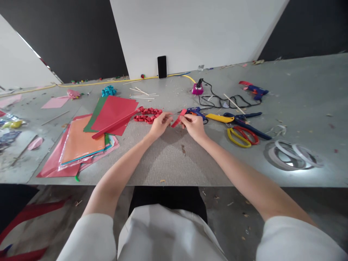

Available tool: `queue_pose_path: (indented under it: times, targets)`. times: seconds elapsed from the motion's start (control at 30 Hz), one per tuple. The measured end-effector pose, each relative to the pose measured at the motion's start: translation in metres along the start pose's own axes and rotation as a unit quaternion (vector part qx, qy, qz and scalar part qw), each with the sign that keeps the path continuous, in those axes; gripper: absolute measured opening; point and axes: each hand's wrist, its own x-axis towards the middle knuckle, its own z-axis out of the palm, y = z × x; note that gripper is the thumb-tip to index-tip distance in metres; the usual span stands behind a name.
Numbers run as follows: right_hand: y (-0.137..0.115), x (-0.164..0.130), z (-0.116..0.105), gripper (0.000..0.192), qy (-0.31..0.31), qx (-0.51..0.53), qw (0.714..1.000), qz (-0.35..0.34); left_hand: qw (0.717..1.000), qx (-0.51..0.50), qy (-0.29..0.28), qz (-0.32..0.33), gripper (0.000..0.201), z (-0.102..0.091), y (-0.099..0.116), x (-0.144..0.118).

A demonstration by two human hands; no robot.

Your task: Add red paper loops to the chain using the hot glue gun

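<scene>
A short red paper strip (pixel 178 119) is pinched between the thumb and fingers of my right hand (pixel 194 126), its free end slanting down to the left. Just left of it, my left hand (pixel 161 124) has its thumb and fingertips drawn together; what they hold, if anything, is too small to make out. Behind the left hand lies a red paper chain (pixel 146 115) of linked loops, partly hidden by the fingers. A blue glue gun (pixel 199 113) rests right behind my right hand.
Left are red paper sheets (pixel 115 112), an orange pack (pixel 81 139) and a long red strip (pixel 114 125). Right lie a yellow-handled cutter (pixel 220 117), scissors (pixel 239 137), tape rings (pixel 293 156) and another glue gun (pixel 257 91). A phone (pixel 162 67) leans on the wall behind.
</scene>
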Motion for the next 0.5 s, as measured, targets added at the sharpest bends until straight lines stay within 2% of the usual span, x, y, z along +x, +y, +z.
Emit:
queue_pose_path:
  times: [0.07,0.1,0.2,0.27,0.33,0.43,0.5]
  targets:
    - [0.005,0.002,-0.002,0.048,0.019,0.009,1.000,0.003,0.986,0.161,0.028,0.030,0.024,-0.012,0.007,0.000]
    - [0.008,0.003,-0.003,0.047,0.023,0.013,1.000,0.004,0.968,0.245,0.058,0.026,0.025,-0.018,0.010,-0.001]
    - [0.011,0.004,-0.004,0.044,0.026,0.030,0.999,0.007,0.900,0.409,0.139,-0.061,0.038,-0.036,0.015,-0.004]
    - [0.011,0.003,-0.003,0.042,0.023,0.041,0.999,0.009,0.863,0.463,0.166,-0.112,0.042,-0.045,0.013,-0.005]
    - [0.009,0.002,-0.001,0.042,0.020,0.049,0.999,0.009,0.836,0.503,0.166,-0.143,0.045,-0.050,0.008,-0.006]
    - [0.006,0.001,0.000,0.044,0.017,0.051,0.999,0.007,0.815,0.518,0.153,-0.208,0.046,-0.053,-0.001,-0.006]
    - [0.006,0.001,0.000,0.045,0.017,0.056,0.998,0.008,0.809,0.534,0.140,-0.204,0.045,-0.051,-0.003,-0.005]
